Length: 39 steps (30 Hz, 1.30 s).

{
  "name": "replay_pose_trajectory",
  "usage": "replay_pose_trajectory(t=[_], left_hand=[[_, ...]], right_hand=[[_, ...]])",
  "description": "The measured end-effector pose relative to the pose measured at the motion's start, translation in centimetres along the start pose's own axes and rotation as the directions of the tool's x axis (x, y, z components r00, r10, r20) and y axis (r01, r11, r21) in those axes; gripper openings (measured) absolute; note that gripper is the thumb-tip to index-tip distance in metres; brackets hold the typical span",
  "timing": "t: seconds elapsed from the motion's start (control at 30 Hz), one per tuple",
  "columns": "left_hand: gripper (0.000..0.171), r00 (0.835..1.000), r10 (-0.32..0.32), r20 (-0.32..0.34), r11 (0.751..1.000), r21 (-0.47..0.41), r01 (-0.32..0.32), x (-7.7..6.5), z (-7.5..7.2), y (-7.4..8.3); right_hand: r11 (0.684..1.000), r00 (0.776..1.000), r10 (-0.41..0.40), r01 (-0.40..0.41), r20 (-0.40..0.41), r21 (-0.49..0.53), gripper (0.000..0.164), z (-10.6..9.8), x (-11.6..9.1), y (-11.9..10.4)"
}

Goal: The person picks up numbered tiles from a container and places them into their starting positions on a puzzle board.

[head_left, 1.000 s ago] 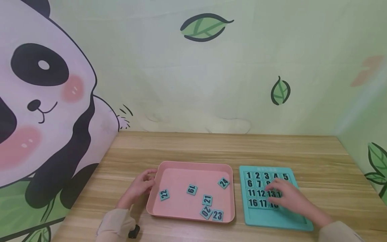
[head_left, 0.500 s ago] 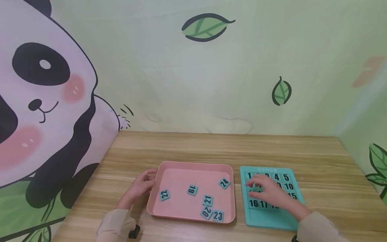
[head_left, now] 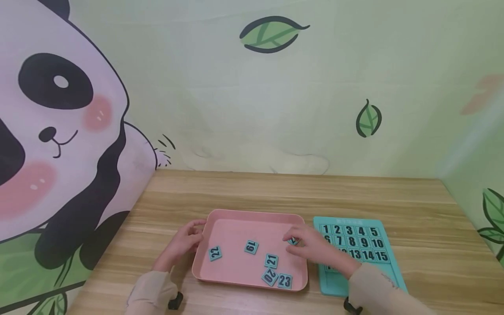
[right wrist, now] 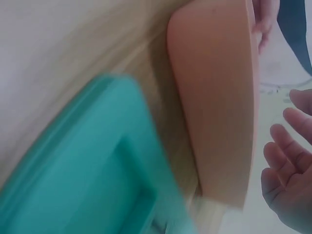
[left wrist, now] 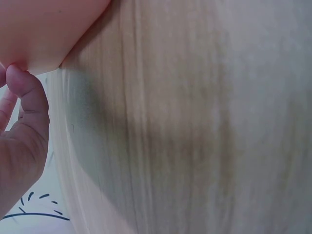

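Observation:
A pink tray holds several loose teal number tiles. My left hand holds the tray's left rim, and in the left wrist view its thumb touches the tray edge. Over the tray's right side is my right hand, thumb and forefinger spread about the number 24 tile, which is partly hidden. Whether the fingers touch that tile cannot be told. Tile 22 lies at the left, tile 19 in the middle. Tiles 21, 20 and 23 lie near the front right.
Right of the tray lies a teal number board with rows of number tiles; my right forearm crosses its front part and hides some. Both rest on a wooden table. Behind stands a wall with panda and leaf pictures.
My right hand has moved left, from above the number board to the tray's right side over tile 24. The left hand has stayed at the tray's left rim.

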<state>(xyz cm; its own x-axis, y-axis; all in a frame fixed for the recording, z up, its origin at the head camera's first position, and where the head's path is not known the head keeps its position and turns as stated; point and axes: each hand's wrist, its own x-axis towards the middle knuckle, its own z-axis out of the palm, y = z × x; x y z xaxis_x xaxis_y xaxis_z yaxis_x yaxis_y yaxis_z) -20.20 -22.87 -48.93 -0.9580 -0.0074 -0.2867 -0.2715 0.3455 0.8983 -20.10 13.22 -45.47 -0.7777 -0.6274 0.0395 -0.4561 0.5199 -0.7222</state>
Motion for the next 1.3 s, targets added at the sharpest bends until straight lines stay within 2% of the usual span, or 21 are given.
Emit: replay_pose_trajectory(t=[0.23,0.47,0.63,0.73,0.93,1.07,1.2,1.3], left_hand=[[0.044,1.0,0.006,0.004,1.0,-0.007,-0.006,-0.2,0.0,0.2],[0.044,1.0,0.015,0.007,1.0,-0.018,-0.015,0.0,0.0,0.0],[0.043,1.0,0.018,0.01,1.0,-0.014,-0.018,0.0,0.0,0.0],[0.043,1.0,0.016,0.006,1.0,-0.015,-0.016,0.0,0.0,0.0],[0.043,1.0,0.009,0.008,1.0,-0.001,-0.009,0.0,-0.1,0.0],[0.043,1.0,-0.006,0.003,1.0,0.005,0.005,0.0,-0.1,-0.1],[0.042,1.0,-0.014,-0.002,1.0,0.009,0.014,0.0,0.0,-0.1],[0.042,1.0,-0.017,-0.006,1.0,0.006,0.017,0.1,0.0,-0.1]], right_hand=[[0.996,0.998,-0.02,0.026,0.064,-0.083,0.028,2.7,2.4,-1.4],[0.997,0.992,0.042,-0.034,0.122,-0.066,0.043,5.1,4.2,-1.7],[0.983,0.99,0.085,-0.065,0.115,-0.171,0.049,6.5,4.8,-2.0],[0.975,0.987,0.082,-0.051,0.138,-0.215,0.051,7.1,4.8,-2.4],[0.962,0.981,0.025,0.029,0.194,-0.27,0.049,7.9,4.8,-3.3],[0.959,0.987,-0.028,0.071,0.158,-0.273,0.04,8.1,4.8,-3.5],[0.968,0.995,-0.04,0.061,0.09,-0.245,0.033,8.4,4.9,-3.5],[0.968,0.996,-0.042,0.061,0.082,-0.243,0.034,8.6,5.0,-3.7]])
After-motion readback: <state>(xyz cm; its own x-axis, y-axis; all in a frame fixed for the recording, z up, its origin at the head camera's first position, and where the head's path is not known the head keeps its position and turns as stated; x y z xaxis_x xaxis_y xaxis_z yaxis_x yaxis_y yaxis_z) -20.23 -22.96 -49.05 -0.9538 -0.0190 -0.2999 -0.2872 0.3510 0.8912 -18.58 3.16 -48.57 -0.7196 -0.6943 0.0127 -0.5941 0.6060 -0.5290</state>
